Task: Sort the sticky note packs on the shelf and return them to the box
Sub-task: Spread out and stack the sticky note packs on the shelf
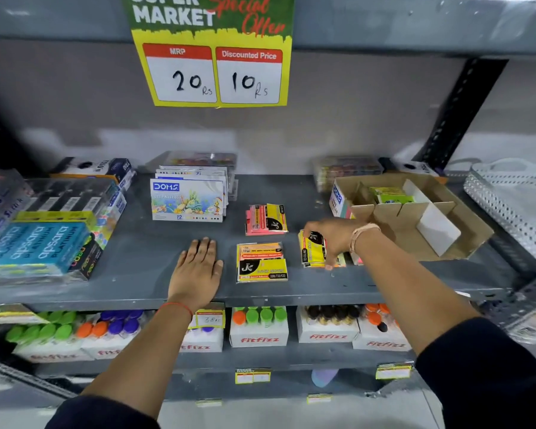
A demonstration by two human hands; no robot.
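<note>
Three stacks of sticky note packs lie on the grey shelf [136,274]. A pink stack [265,219] sits furthest back. An orange-and-yellow stack [261,262] lies near the front edge. To its right, my right hand [331,235] is closed around a yellow stack [311,250], fingers over its top and thumb at its front. My left hand [197,267] rests flat and empty on the shelf, left of the front stack. The open cardboard box [415,212] with dividers stands at the right, with green packs [390,195] in a back compartment.
DOMS oil pastel boxes [188,199] stand behind my left hand. Apsara pencil packs [41,243] fill the shelf's left end. A white perforated basket [514,202] sits at far right. Fitfizz bottle boxes [259,328] line the shelf below. A price sign [214,57] hangs above.
</note>
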